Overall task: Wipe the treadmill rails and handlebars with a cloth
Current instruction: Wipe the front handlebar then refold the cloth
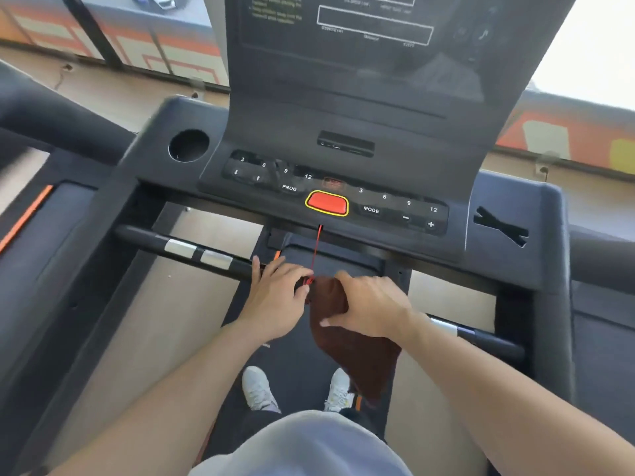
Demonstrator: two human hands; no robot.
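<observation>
Pale wood floor (pixel 144 324), orange-patterned low wall (pixel 165 53), bright daylight right.

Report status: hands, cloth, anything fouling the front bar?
Right hand clamps brown cloth on front handlebar. Left hand grips bar beside it, bare. Red safety cord hangs onto bar between hands, may snag.

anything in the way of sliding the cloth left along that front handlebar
Yes. The red safety cord hangs from the console onto the front handlebar right beside the brown cloth, and the left hand grips the bar just past it. Beyond that the bar looks clear.
</observation>
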